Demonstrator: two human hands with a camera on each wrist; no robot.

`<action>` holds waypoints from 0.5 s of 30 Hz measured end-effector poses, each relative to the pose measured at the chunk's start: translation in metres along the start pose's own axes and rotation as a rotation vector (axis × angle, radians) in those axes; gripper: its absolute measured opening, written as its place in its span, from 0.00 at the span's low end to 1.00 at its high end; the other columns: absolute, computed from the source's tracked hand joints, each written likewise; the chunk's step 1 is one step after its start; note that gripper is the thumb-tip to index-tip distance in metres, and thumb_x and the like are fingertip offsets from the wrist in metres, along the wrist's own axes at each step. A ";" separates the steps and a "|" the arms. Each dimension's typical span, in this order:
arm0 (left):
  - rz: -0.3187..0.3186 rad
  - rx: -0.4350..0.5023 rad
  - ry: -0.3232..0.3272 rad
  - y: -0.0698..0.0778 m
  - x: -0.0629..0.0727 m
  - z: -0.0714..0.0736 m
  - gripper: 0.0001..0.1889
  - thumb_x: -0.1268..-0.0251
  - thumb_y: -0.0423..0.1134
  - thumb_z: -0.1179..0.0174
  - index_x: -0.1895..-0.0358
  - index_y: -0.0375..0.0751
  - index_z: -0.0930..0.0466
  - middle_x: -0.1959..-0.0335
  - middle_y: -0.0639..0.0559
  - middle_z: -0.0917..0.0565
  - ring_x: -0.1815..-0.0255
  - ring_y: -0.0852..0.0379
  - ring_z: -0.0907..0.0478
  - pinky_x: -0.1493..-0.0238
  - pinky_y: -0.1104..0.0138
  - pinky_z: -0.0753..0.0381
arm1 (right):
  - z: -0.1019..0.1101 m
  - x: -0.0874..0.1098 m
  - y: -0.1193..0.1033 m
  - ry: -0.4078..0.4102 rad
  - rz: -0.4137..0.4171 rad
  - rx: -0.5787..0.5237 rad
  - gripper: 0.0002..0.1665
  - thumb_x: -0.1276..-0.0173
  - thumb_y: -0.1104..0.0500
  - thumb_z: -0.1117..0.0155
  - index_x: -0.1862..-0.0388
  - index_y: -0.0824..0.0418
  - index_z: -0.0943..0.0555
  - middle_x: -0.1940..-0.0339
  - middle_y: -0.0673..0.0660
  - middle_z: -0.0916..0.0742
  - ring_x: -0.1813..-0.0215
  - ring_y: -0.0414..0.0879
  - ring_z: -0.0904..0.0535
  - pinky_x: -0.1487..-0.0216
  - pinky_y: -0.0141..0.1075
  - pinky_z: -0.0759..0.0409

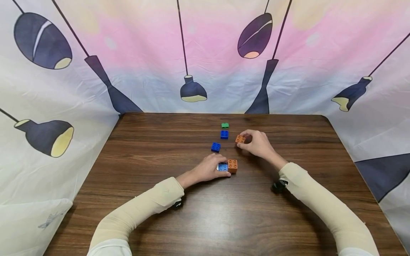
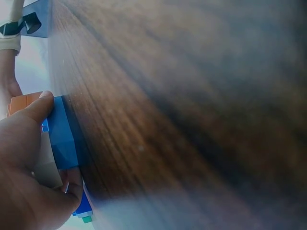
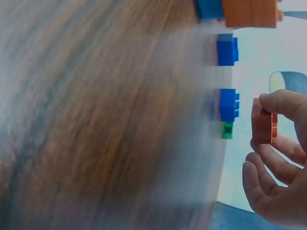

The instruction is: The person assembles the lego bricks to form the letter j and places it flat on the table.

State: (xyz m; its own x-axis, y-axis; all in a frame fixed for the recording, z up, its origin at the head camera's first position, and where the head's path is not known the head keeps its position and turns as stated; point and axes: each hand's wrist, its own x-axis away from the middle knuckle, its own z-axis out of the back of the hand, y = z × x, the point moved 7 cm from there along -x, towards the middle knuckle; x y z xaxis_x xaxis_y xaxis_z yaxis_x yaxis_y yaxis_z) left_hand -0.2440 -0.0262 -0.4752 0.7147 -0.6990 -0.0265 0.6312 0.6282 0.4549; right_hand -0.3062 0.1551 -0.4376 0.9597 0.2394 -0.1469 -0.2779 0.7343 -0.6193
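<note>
My left hand grips a small stack of toy building bricks between thumb and fingers. The stack has a blue brick at the bottom with a white brick on it. A light blue studded top shows between the fingers in the head view, and an orange brick sits beside it on the right. Farther back, my right hand pinches a loose orange brick by its edges, raised above the table, studs upward in the head view.
Between the hands and the far edge, a blue brick, a second blue brick and a green brick stand in a loose row on the brown wooden table. A cloth printed with lamps hangs behind the table.
</note>
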 end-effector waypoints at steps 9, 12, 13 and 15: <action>-0.010 0.017 0.008 0.001 0.001 0.001 0.27 0.34 0.55 0.31 0.41 0.38 0.18 0.46 0.45 0.15 0.42 0.49 0.21 0.38 0.53 0.24 | 0.006 0.011 -0.019 0.009 0.059 -0.046 0.25 0.35 0.48 0.25 0.42 0.56 0.15 0.47 0.58 0.13 0.46 0.54 0.17 0.49 0.50 0.19; -0.018 0.016 0.012 0.001 0.001 0.002 0.27 0.34 0.55 0.31 0.42 0.38 0.17 0.47 0.46 0.14 0.44 0.50 0.20 0.39 0.54 0.23 | 0.009 0.016 -0.026 0.012 0.077 -0.050 0.25 0.34 0.48 0.26 0.41 0.55 0.15 0.46 0.57 0.13 0.46 0.53 0.18 0.50 0.50 0.19; -0.020 0.015 0.013 0.001 0.000 0.002 0.27 0.34 0.55 0.31 0.43 0.38 0.17 0.47 0.46 0.14 0.44 0.50 0.20 0.40 0.55 0.23 | 0.010 0.017 -0.029 0.012 0.084 -0.050 0.25 0.34 0.47 0.26 0.41 0.55 0.15 0.46 0.57 0.13 0.46 0.53 0.18 0.50 0.50 0.19; -0.026 0.013 0.016 0.001 0.000 0.002 0.26 0.34 0.55 0.31 0.43 0.38 0.17 0.48 0.47 0.14 0.45 0.51 0.20 0.41 0.56 0.22 | 0.012 0.021 -0.034 0.009 0.093 -0.056 0.25 0.33 0.48 0.26 0.41 0.55 0.15 0.46 0.56 0.13 0.47 0.53 0.17 0.52 0.49 0.18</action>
State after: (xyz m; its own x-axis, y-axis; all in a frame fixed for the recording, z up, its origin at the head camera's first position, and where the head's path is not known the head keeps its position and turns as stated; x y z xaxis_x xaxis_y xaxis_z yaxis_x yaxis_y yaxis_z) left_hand -0.2434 -0.0264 -0.4733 0.7031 -0.7091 -0.0525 0.6457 0.6057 0.4650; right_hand -0.2772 0.1425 -0.4104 0.9302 0.2991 -0.2127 -0.3637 0.6726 -0.6445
